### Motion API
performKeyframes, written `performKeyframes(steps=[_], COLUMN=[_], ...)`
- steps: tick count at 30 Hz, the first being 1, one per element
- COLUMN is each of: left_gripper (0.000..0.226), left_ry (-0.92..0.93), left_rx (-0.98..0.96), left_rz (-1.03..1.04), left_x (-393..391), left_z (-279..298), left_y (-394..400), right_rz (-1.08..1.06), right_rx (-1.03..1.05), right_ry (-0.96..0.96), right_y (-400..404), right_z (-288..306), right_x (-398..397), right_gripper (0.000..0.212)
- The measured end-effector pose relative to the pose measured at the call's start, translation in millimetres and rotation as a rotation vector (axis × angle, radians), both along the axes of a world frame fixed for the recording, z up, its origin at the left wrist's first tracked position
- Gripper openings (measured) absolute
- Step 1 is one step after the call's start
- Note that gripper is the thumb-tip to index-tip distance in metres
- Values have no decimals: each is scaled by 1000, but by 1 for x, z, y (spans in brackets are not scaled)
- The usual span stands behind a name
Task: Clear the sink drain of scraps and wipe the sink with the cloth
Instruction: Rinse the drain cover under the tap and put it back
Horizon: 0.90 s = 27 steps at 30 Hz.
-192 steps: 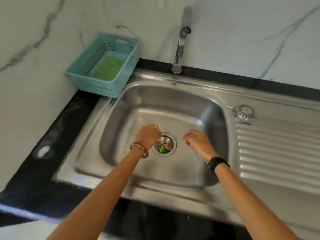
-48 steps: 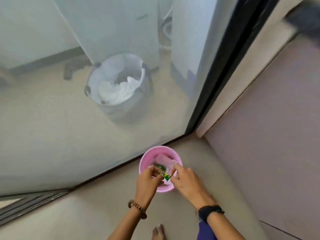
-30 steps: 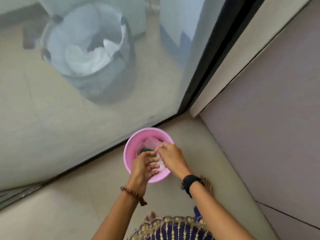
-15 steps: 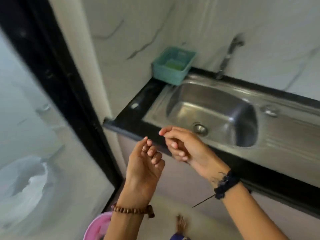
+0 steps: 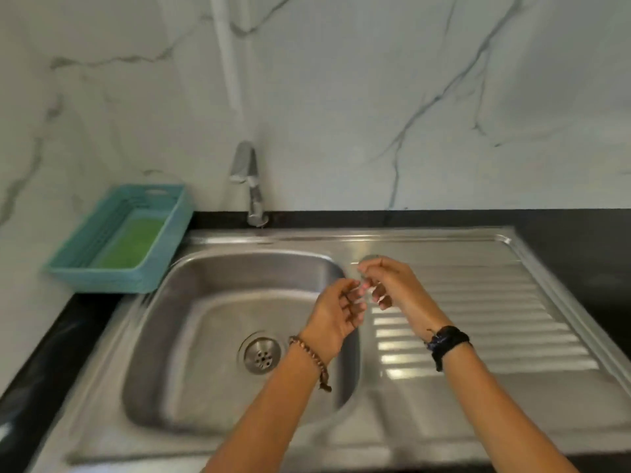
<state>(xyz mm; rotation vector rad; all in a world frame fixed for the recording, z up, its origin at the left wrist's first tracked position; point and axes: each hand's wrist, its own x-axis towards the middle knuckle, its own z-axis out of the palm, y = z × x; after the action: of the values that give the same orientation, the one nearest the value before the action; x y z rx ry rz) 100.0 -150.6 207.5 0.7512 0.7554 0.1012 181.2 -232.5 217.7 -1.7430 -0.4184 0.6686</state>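
The steel sink [image 5: 205,336] lies below me, and its drain [image 5: 262,355] shows bare metal holes with no scraps in it. A green cloth [image 5: 134,241] lies flat in the teal basket [image 5: 160,268] at the sink's back left corner. My left hand [image 5: 336,315] hovers over the basin's right edge, fingers loosely curled, holding nothing. My right hand [image 5: 389,285] is just beside it above the draining board, fingers loosely bent and empty. Its fingertips are near the round metal strainer cap [image 5: 371,258], mostly hidden behind them; whether they touch it is unclear.
The faucet [image 5: 251,189] stands at the back, spout over the basin's rear edge. The ribbed draining board [image 5: 478,319] stretches to the right. A black counter [image 5: 580,254] borders the sink, with a marble wall behind and to the left.
I dropped the coloured scraps into the pink bin on the floor, then turned back to the sink. Both hands are now empty and raised over the basin's right edge.
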Motion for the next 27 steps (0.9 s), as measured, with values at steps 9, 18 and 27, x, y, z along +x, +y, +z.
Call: performKeyframes(steps=[9, 18, 27], left_gripper=[7, 14, 32], left_ry=[345, 219, 68], left_rx=[210, 144, 19], left_rz=[24, 61, 249], left_x=[124, 127, 26], left_z=[-78, -94, -92], left_y=[34, 55, 173], right_rz=[-164, -159, -142], right_rx=[-330, -297, -67], right_ry=[-136, -60, -282], right_y=[14, 42, 184], right_z=[-93, -105, -63], right_x=[132, 114, 44], right_gripper=[20, 24, 19])
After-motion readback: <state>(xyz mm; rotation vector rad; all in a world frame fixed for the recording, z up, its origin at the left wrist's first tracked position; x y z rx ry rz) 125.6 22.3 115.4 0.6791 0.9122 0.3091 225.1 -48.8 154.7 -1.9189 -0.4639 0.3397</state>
